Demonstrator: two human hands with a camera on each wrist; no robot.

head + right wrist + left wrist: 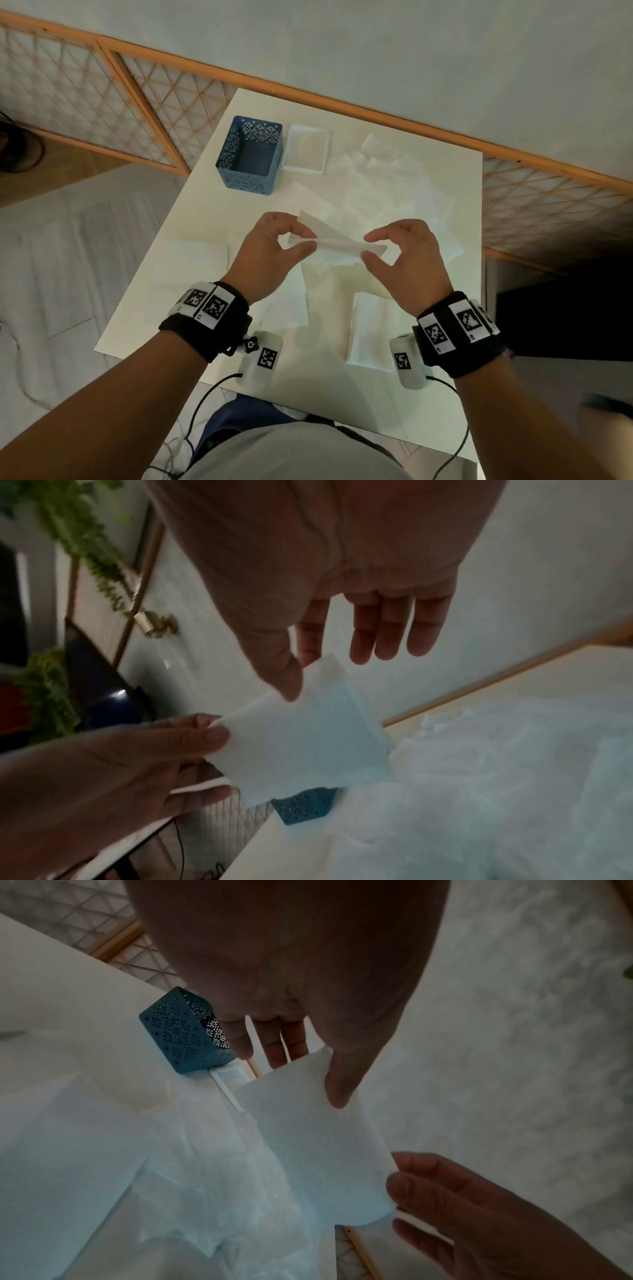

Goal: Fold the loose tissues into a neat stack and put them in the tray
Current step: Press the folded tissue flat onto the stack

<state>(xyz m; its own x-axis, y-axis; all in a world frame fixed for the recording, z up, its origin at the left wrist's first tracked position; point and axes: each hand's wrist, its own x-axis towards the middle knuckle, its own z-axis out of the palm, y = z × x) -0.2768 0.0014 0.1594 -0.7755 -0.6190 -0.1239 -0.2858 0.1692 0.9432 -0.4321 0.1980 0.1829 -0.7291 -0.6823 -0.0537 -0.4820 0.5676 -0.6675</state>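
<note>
My left hand (274,255) pinches one end of a folded tissue (337,240) between thumb and forefinger, the other fingers curled loosely behind, and my right hand (407,257) pinches the opposite end the same way, its remaining fingers held straighter. The tissue hangs between them above the surface (212,274), a soft white sheet with a fine embossed grain that shows best in the left wrist view, doubled over so that it makes a narrow, roughly rectangular strip. Under my hands, more tissues lie flat; a squared stack of folded tissues (371,329) sits near my right wrist, and another flat sheet (191,262) lies off to the left. Farther back on the right is a rumpled pile of loose tissues (387,178), thin and crinkled, though against the pale top I cannot tell where one sheet ends and the next begins. At the far left stands a blue box (251,156), square, with perforated floral walls, and touching its right side is a shallow white tray (306,149) with a raised rim and rounded corners. The surface is a smooth white square top. Beyond it runs a pale wall with an orange wooden rail and latticed panels (68,99), and pale marbled floor lies to the left.
</note>
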